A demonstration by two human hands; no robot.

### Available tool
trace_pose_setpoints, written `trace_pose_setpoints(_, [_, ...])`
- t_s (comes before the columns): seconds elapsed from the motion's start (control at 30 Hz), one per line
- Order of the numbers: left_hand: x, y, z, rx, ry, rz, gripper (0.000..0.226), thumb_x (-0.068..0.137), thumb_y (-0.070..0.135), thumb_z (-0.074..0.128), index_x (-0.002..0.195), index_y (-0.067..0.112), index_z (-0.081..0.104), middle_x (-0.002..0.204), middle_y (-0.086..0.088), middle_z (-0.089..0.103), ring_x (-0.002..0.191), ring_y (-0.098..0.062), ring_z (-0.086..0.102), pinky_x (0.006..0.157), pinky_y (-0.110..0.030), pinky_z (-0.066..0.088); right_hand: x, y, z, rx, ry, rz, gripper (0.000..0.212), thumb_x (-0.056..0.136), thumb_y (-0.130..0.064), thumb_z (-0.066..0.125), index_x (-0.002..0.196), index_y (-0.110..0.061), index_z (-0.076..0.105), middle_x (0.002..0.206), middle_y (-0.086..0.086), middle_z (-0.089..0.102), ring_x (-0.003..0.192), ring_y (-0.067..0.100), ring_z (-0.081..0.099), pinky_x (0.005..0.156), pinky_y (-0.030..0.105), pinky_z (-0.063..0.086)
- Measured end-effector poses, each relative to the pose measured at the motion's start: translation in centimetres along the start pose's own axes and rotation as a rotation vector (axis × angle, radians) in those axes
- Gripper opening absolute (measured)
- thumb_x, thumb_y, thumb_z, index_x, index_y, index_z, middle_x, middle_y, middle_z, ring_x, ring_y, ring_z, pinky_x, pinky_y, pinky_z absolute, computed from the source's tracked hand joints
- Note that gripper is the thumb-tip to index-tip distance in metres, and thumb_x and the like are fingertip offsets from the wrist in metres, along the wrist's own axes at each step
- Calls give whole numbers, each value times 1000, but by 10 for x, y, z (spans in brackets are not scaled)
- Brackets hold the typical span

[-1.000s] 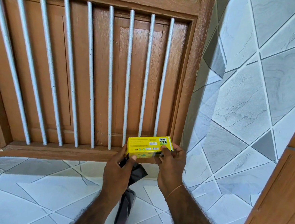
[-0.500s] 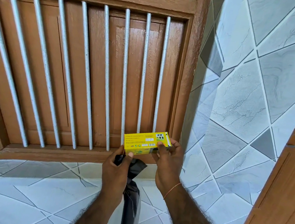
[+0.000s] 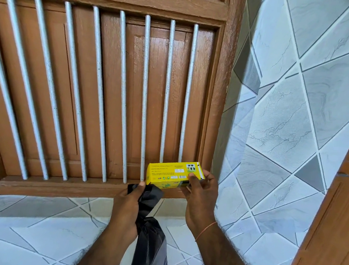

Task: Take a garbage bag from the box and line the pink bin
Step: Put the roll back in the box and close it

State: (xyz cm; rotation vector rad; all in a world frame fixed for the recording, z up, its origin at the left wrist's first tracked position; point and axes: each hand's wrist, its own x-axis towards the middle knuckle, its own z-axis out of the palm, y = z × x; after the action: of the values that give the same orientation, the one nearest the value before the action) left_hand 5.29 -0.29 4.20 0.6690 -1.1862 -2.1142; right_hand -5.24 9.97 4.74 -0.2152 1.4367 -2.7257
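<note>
Grey tiled ledge (image 3: 36, 232) lying below the barred wooden window (image 3: 101, 97).
Left hand (image 3: 129, 210) is gripping a hanging black garbage bag (image 3: 150, 245); right hand (image 3: 201, 197) is pinching the yellow box (image 3: 170, 172) just before the window's sill; pink bin unseen.

A yellow box (image 3: 172, 174), held level at the sill, with a crumpled black bag (image 3: 151, 235) hanging below it.
</note>
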Motion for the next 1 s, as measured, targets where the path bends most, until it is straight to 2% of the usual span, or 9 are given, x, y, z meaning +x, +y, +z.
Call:
trace_pose_setpoints(0.1, [1, 2, -3, -22, 9, -63, 12, 89, 16, 65, 82, 7, 66, 64, -7, 70, 47, -18, 63, 47, -22, 46, -1, 4, -1, -34, -16, -10, 32, 87, -5, 67, 117, -8, 57, 108, 9, 70, 95, 27, 70, 69, 37, 61])
trace_pose_setpoints(0.2, [2, 4, -4, -74, 5, -143, 10, 90, 12, 64, 83, 6, 62, 52, -3, 67, 37, -15, 60, 35, -18, 42, -1, 5, 0, -9, -23, 4, 30, 88, -4, 66, 117, -8, 57, 108, 10, 69, 91, 24, 70, 67, 36, 59])
trace_pose_setpoints(0.37, [7, 1, -9, -46, 12, -174, 9, 90, 14, 63, 85, 6, 61, 46, -1, 63, 32, -13, 54, 34, -14, 36, 0, 7, 0, -4, -35, -1, 29, 88, -1, 64, 116, -6, 56, 110, 16, 67, 89, 25, 69, 65, 34, 60])
trace_pose_setpoints(0.6, [12, 1, -7, -55, -34, -216, 11, 91, 15, 62, 87, 5, 66, 56, -5, 70, 42, -16, 65, 35, -19, 45, 0, 10, -1, 25, -68, 20, 22, 90, -3, 62, 110, -12, 57, 106, 13, 69, 85, 21, 69, 69, 39, 59])
trace_pose_setpoints(0.77, [17, -3, -9, 5, -43, -192, 7, 89, 13, 63, 89, 8, 68, 59, -3, 71, 46, -15, 65, 53, -27, 43, 1, 10, -3, -4, -81, 24, 19, 89, -6, 64, 106, -15, 61, 107, 13, 70, 87, 23, 70, 67, 37, 57])
trace_pose_setpoints(0.83, [16, -5, -9, 11, -42, -167, 7, 89, 10, 61, 89, 8, 68, 59, -3, 71, 47, -15, 65, 53, -26, 42, 2, 8, -4, -10, -87, 25, 18, 89, -6, 64, 104, -15, 63, 106, 14, 71, 90, 26, 70, 66, 36, 58])
trace_pose_setpoints(1.0, [19, -7, -8, 55, 34, -9, 15, 88, 2, 61, 100, 6, 69, 87, -14, 68, 68, -23, 62, 56, -24, 44, 3, 9, -3, -26, -63, 28, 19, 89, -3, 64, 107, -9, 63, 105, 15, 71, 90, 29, 70, 68, 38, 59])
